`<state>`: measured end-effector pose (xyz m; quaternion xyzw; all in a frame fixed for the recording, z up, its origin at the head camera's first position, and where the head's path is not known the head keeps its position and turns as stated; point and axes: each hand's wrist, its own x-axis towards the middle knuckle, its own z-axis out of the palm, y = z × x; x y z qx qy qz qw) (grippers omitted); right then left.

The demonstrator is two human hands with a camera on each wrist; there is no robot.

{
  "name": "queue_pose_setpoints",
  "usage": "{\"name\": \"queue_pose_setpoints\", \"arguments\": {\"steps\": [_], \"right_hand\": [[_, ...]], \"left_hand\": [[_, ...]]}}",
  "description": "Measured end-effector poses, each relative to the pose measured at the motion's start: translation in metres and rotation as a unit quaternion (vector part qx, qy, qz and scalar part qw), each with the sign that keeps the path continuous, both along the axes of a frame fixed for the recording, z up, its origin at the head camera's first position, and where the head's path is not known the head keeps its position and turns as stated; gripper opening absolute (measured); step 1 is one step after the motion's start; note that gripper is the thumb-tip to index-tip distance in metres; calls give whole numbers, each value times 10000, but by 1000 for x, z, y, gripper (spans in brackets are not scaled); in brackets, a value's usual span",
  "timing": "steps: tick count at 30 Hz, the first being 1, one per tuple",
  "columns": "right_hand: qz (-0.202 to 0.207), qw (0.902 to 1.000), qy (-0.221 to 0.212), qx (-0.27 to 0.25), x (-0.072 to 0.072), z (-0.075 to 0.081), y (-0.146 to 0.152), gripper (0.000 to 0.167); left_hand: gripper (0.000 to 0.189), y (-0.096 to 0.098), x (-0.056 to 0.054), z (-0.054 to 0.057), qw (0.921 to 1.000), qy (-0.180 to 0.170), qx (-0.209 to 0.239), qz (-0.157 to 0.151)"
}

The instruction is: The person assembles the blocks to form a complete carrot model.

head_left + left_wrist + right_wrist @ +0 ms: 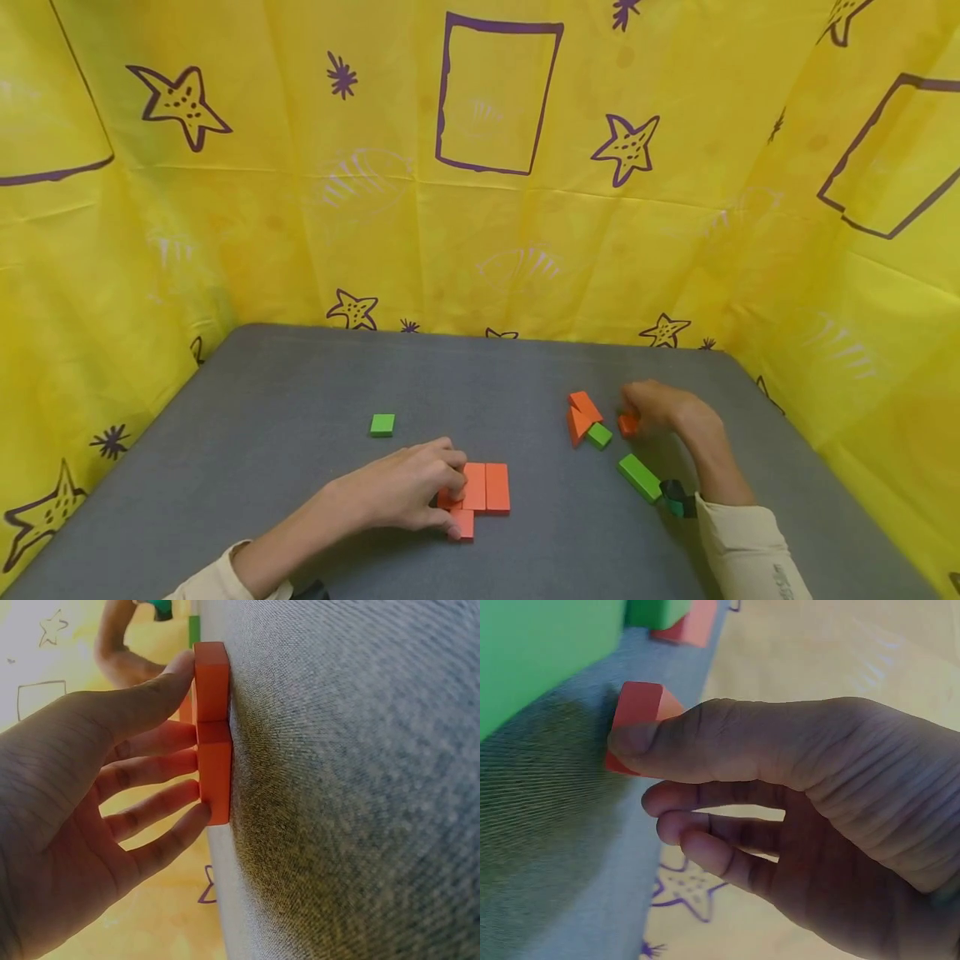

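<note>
My left hand (408, 483) rests against a flat cluster of orange blocks (497, 487) lying side by side. Its thumb touches a small orange block (465, 523) at the near edge, while the other fingertips lie on the left part of the cluster. In the left wrist view, the fingers reach two adjoining orange block sides (215, 769), only slightly bent. Over on the right, my right hand (663, 408) pinches an orange block (639, 703) low at the table. The thumb lies across that block; its opposing fingertip is hidden.
Left of the right hand, two orange blocks (585, 407) and a small green block (598, 436) lie together. A long green block (639, 477) is near the right wrist. Another green block (382, 425) sits behind the left hand. Yellow patterned cloth (487, 217) surrounds the grey table (300, 375).
</note>
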<state>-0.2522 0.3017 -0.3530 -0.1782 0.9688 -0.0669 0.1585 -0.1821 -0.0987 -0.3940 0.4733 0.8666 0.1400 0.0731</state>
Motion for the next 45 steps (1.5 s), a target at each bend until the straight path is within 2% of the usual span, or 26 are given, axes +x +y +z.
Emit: {"name": "queue_pose_setpoints", "arguments": {"steps": [5, 11, 16, 20, 27, 34, 37, 41, 45], "right_hand": [[240, 9994, 233, -109, 8, 13, -6, 26], [510, 9978, 195, -373, 21, 31, -20, 26], [1027, 9927, 107, -631, 34, 47, -36, 26], [1482, 9857, -131, -796, 41, 50, -56, 21], [2109, 9744, -565, -536, 54, 37, -107, 22], [3019, 9472, -1020, -348, 61, 11, -154, 26], [3106, 9456, -944, -223, 63, 3, -165, 28], [3237, 9450, -475, 5, 68, -7, -175, 31], [3289, 9440, -200, 145, 71, -13, -182, 35]], "left_hand": [[28, 1, -1, 1, 10000, -82, -30, 8], [28, 2, -1, 1, 9998, -181, -27, -36], [28, 1, -2, 0, 9998, -185, 39, -92], [29, -1, -1, 0, 9997, -220, 53, -86], [33, -1, -2, 1, 9995, -283, -71, -118], [33, 0, -2, -1, 9997, 20, 44, -237], [31, 0, -1, -3, 9997, 61, 103, -228], [29, -1, 0, -3, 9997, -27, 170, -154], [29, -2, -1, -3, 9996, -54, 233, -135]]}}
